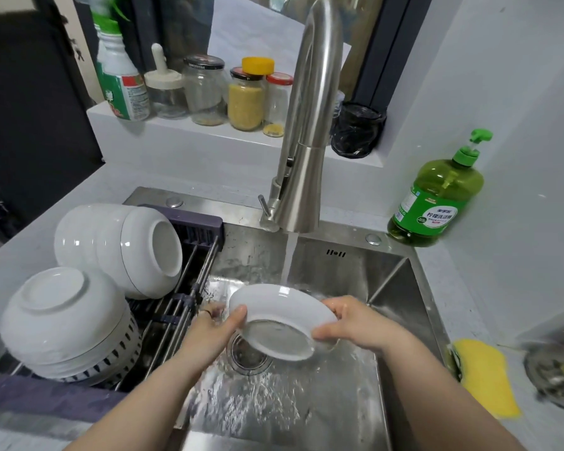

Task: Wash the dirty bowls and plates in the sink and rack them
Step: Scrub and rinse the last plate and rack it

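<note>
Grey-white counter wrapped the steel sink (388, 288), and the tall brushed faucet (310, 125) stood at its back edge with water (288, 258) running straight down from the spout. Directly below the faucet I held a white plate (274, 307) in both hands. It was tilted with its underside toward me and its far rim up at the stream, so the water could sheet over it and fall toward the drain (248, 356), just below the faucet on my side.

My left hand (215, 323) gripped the left rim, thumb over the near edge and fingers behind. My right hand (349, 320) gripped the right rim, fingers curled round the edge. Holding by opposite rims left the middle bare to the water, I judged, and steadied wet china.

Left of the faucet, the rack (189, 288) spanned the sink on steel rods. Nested bowls (118, 245) lay on their sides at the end nearest the faucet, feet turned toward it. Another stack (62, 317) sat upside down farther off on a white perforated basket (124, 340), all placed to drain.

Right of the faucet stood the green dish soap bottle (437, 196). Farther right and nearer me lay the yellow sponge (485, 375), set aside, which suggested rinsing rather than scrubbing. I judged the plate nearly ready for the rack.
</note>
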Motion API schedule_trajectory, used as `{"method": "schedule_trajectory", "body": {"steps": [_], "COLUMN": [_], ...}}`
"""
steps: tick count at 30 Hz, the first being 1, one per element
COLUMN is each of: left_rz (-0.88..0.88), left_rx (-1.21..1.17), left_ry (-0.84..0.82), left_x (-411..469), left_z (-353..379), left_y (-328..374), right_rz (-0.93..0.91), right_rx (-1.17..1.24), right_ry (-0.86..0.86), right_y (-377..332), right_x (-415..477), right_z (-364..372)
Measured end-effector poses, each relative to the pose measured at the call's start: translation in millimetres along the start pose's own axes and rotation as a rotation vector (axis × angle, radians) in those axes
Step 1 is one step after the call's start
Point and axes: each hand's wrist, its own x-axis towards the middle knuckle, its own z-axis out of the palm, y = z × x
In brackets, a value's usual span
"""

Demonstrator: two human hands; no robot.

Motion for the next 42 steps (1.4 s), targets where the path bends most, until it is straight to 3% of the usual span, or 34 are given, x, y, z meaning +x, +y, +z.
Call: {"method": "schedule_trajectory", "body": {"steps": [3,7,12,14,17,20,23,29,32,34,37,42], "left_rz": [0.162,0.18,0.169,0.155,0.145,0.153,0.137,0.081,0.059,0.046,0.002,-0.112], "left_rx": [-0.052,-0.039,-0.201,-0.299,-0.44,-0.464,-0.518,-0.654,-0.726,-0.805,-0.875,-0.955], "left_ry": [-0.247,-0.467,-0.456,-0.416,-0.359,-0.369,-0.382,-0.359,-0.299,-0.257,-0.168,-0.026], "left_x": [7,13,17,17,17,16,17,16,16,17,16,11], "left_z": [-12,-19,-11,-6,-2,-4,-10,-7,-10,-9,1,22], "left_y": [16,33,34,29,22,21,17,13,14,17,23,26], "right_rz": [0.025,0.011,0.032,0.048,0.014,-0.2,-0.201,0.003,0.15,0.182,0.128,0.151], "right_rx": [0.133,0.24,0.282,0.138,-0.104,-0.648,-0.803,-0.542,-0.013,0.207,0.325,0.426], "right_ry": [-0.112,-0.14,-0.037,0.105,0.456,0.334,0.275,0.274,0.306,0.401,0.631,0.775], "right_y": [-1,1,-10,-17,-36,-56,-68,-61,-45,-31,-10,7], "right_x": [4,15,28,39,51,54,56,68,67,65,63,43], "right_z": [-13,-21,-19,-10,26,59,55,27,9,8,28,78]}}
